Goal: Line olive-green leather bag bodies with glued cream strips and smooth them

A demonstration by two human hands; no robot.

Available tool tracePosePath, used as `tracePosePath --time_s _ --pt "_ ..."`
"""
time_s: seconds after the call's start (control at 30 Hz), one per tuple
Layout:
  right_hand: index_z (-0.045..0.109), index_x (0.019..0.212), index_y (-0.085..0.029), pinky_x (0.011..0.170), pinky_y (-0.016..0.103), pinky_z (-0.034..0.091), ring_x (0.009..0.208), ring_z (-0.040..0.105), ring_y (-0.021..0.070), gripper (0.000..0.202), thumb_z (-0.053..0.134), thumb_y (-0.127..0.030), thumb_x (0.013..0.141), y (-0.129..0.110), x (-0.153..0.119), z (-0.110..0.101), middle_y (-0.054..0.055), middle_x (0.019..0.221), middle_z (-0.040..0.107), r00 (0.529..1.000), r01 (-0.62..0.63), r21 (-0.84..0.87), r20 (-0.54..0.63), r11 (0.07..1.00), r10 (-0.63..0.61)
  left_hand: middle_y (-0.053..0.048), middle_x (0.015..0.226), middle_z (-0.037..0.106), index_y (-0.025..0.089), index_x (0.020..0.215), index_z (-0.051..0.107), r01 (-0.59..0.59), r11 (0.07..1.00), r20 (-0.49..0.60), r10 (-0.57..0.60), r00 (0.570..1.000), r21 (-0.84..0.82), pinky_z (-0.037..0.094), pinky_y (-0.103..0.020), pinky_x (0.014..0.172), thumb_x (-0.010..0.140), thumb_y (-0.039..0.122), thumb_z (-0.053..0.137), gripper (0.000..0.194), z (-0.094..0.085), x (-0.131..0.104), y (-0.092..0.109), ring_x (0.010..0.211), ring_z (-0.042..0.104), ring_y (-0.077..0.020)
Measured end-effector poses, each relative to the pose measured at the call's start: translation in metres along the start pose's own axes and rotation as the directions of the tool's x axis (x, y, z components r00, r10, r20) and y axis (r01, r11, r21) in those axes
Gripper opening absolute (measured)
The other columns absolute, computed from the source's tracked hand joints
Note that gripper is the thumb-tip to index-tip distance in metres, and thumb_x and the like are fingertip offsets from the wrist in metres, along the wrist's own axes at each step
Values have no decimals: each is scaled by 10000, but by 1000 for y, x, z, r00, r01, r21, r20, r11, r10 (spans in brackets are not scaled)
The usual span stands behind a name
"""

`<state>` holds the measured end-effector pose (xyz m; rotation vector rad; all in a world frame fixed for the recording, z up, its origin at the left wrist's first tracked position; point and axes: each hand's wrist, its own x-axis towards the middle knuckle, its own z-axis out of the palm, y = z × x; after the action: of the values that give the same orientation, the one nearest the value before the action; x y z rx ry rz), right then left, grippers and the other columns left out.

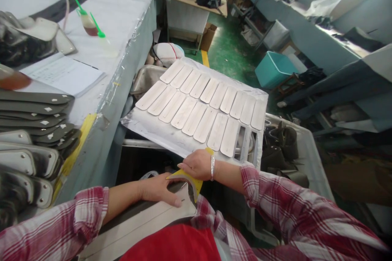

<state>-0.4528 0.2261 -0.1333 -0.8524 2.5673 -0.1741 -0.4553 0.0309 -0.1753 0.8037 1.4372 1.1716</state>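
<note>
My left hand (157,189) grips the end of a long pale strip (143,226), its thumb pressed flat on the top face. The strip lies across my lap with a line along its length and a darker layer beside it. My right hand (197,166) is closed on a thin yellow piece (198,187) with a curved inner edge, which meets the strip's far end. A yellow tip (210,151) shows past the back of that hand. The fingertips of my right hand are partly hidden.
Ahead, a board (171,140) bears rows of pale rounded panels (183,113). On the left table (122,28) are green-capped bottles (88,24), a notebook (64,74) and stacked dark panels (33,110). A plastic bin (312,151) stands right; beyond it are a teal tub (275,69) and a person's legs (330,85).
</note>
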Motion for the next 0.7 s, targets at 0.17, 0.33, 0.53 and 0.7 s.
tracePosePath --time_s 0.17,0.33,0.53,0.7 --pt "641 792 -189 571 251 312 729 594 134 520 208 -444 925 -4 2 -4 39 817 679 999 7 27 49 1000 -9 -8 1087 595 205 1163 540 9 998 0 -9 1000 -60 400 -290 877 634 608 616 670 0 -2 -3 994 525 -246" --pt "649 836 -208 597 256 343 772 608 153 516 206 -460 918 -5 5 -6 40 864 681 992 8 9 127 1000 -9 -43 874 631 139 939 626 124 978 -60 -135 989 -166 438 -280 739 684 780 360 739 1 -6 -10 830 556 -230" --pt "659 850 -210 580 268 365 772 623 191 550 178 -470 908 -4 7 -5 62 851 682 989 -12 23 148 1000 8 -64 822 642 132 966 616 259 739 -57 -373 926 -622 436 -306 734 769 733 269 721 9 -6 -19 763 578 -204" --pt "665 847 -208 606 306 419 766 631 228 582 152 -477 904 -4 12 -2 87 837 683 985 -31 3 170 1000 30 -89 803 654 105 979 615 209 558 29 -314 949 -803 441 -289 700 761 751 225 785 10 0 -15 666 582 -167"
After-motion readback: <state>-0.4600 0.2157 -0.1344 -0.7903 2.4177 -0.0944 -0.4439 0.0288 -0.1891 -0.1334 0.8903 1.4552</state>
